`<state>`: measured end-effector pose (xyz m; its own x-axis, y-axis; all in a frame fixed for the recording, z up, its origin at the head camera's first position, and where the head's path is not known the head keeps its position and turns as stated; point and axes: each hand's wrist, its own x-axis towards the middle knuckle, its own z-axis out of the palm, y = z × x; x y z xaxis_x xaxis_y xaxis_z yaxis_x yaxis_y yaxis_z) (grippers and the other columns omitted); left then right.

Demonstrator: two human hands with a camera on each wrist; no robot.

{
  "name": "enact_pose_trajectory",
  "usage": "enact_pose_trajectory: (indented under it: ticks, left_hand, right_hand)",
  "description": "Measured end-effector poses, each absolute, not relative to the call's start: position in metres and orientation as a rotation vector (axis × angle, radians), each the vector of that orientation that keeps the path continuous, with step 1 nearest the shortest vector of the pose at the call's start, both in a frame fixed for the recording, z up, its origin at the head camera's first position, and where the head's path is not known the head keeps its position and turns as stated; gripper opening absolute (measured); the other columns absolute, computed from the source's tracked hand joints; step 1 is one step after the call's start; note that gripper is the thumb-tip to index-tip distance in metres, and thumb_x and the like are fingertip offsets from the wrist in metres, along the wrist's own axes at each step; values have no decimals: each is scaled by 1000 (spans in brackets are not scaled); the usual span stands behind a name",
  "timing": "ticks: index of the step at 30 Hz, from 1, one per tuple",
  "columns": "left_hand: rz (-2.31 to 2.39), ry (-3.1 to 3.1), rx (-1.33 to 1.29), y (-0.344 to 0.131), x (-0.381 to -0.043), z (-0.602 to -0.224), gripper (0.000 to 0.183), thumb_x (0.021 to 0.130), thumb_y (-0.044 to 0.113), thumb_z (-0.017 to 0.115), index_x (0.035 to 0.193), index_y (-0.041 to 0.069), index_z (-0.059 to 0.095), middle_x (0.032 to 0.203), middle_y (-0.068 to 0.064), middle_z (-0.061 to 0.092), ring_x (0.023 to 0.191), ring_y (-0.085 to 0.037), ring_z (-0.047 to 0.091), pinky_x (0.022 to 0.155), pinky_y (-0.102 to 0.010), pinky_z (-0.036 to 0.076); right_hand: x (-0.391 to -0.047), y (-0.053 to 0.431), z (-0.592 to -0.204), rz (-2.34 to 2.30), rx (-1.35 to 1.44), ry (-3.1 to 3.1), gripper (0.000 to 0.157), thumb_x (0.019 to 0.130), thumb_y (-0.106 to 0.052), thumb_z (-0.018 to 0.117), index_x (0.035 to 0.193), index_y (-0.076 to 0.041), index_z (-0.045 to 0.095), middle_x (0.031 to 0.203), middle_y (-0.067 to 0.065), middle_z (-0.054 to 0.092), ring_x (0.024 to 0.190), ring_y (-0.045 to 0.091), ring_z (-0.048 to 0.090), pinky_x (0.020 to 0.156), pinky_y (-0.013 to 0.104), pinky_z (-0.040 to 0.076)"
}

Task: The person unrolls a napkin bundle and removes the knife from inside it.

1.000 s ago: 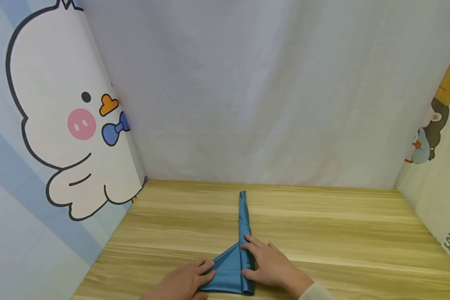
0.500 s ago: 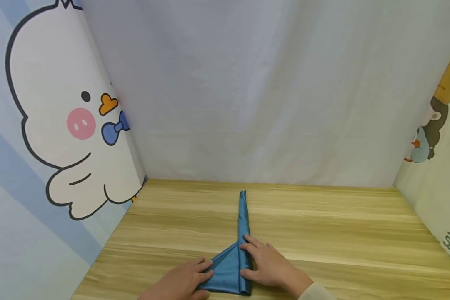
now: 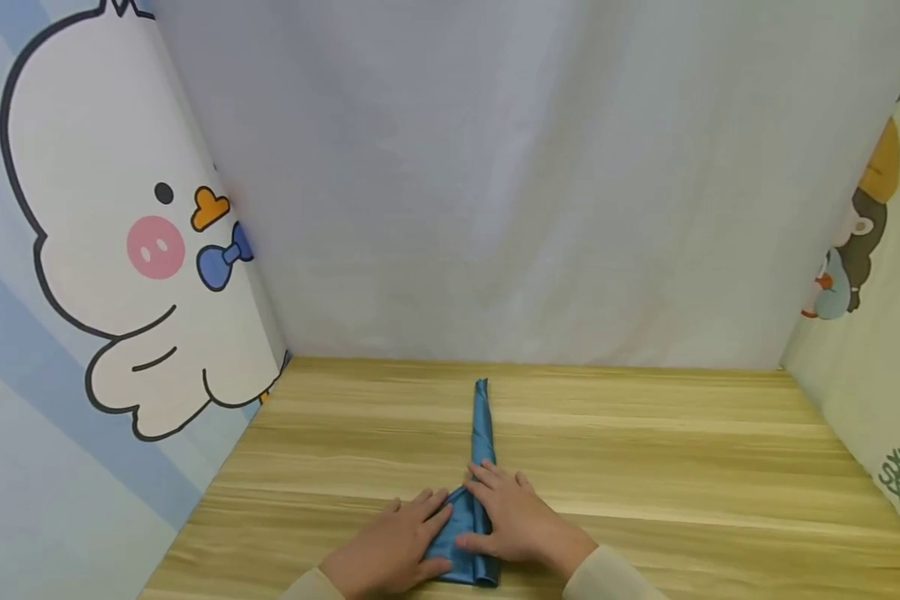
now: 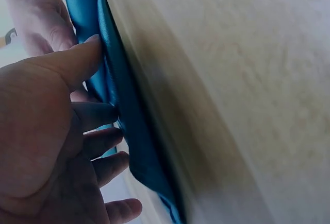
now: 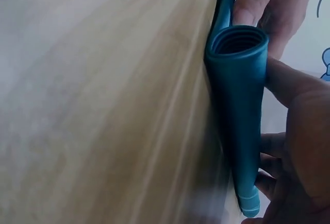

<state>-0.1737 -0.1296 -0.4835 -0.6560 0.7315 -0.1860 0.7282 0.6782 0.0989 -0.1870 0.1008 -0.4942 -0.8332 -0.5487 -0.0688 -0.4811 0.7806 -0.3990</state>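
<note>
A shiny blue cloth lies on the wooden table, part of it rolled into a long tube that narrows toward the far end. Coiled layers show inside the near mouth of the roll in the right wrist view. My left hand rests on the flat, unrolled part of the cloth to the left, fingers extended and spread. Along the top of the roll lies my right hand, its fingertips and thumb touching it without wrapping around. In the left wrist view the left thumb presses near the roll's side.
The wooden table stretches out around the cloth. A pale curtain hangs behind it. On the left is a panel with a white cartoon bird, and a printed cream panel borders the right side.
My left hand has slid right and slightly forward over the flat cloth, closer to the roll, covering more of it. My right hand has shifted a little left on the roll.
</note>
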Motion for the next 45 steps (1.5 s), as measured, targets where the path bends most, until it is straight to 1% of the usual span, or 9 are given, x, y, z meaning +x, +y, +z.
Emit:
enact_pose_trajectory:
  ticks: [4,8,12,15,23,31,36,45]
  left_hand:
    - [1,2685,1178,-129,-174,-487,74,95,62,40,151,14,35,157,-4,26,141,-26,29,98,-58,39]
    - [-68,2702,1189,-129,-175,-489,75,94,64,38,151,16,34,157,-2,26,142,-25,28,98,-59,39]
    - [-104,2697,1185,-127,-175,-490,76,94,66,35,152,17,33,157,0,25,142,-24,26,100,-59,37]
    - [-105,2693,1175,-128,-176,-491,77,93,68,34,152,18,32,158,1,23,143,-23,25,101,-60,35]
    - [-65,2673,1211,-133,-178,-494,84,90,73,31,153,18,28,159,0,21,144,-25,23,101,-61,34]
    - [-109,2696,1258,-138,-181,-494,84,89,74,32,153,19,30,158,1,23,143,-26,24,100,-62,35]
    - [-141,2699,1272,-140,-183,-496,84,89,74,31,153,20,29,159,1,21,144,-26,23,101,-62,33]
    - [-164,2694,1283,-143,-182,-495,85,88,75,31,154,21,28,159,2,21,143,-26,24,100,-62,34]
  right_hand:
    - [-186,102,-495,-534,-811,2792,88,84,-71,53,146,-11,42,156,7,28,144,29,21,103,67,26]
    - [-185,104,-495,-533,-800,2806,84,84,-69,55,145,-12,45,156,7,29,144,29,22,102,68,26]
    - [-185,107,-495,-536,-791,2803,79,85,-67,57,144,-16,47,156,6,28,144,29,21,102,68,24]
    - [-184,109,-495,-528,-792,2807,78,84,-68,56,143,-17,49,156,6,27,144,29,22,102,69,25]
    - [-182,114,-495,-550,-785,2803,80,84,-69,56,142,-15,50,156,6,28,143,29,24,102,68,26]
    - [-182,118,-495,-598,-781,2785,78,84,-68,56,141,-16,50,156,8,28,142,30,27,100,69,28]
    - [-182,121,-494,-636,-780,2785,76,85,-67,57,141,-16,50,156,9,28,139,31,31,100,68,29]
    - [-180,129,-493,-731,-749,2708,78,85,-67,57,144,-17,47,157,7,25,138,31,35,103,65,28]
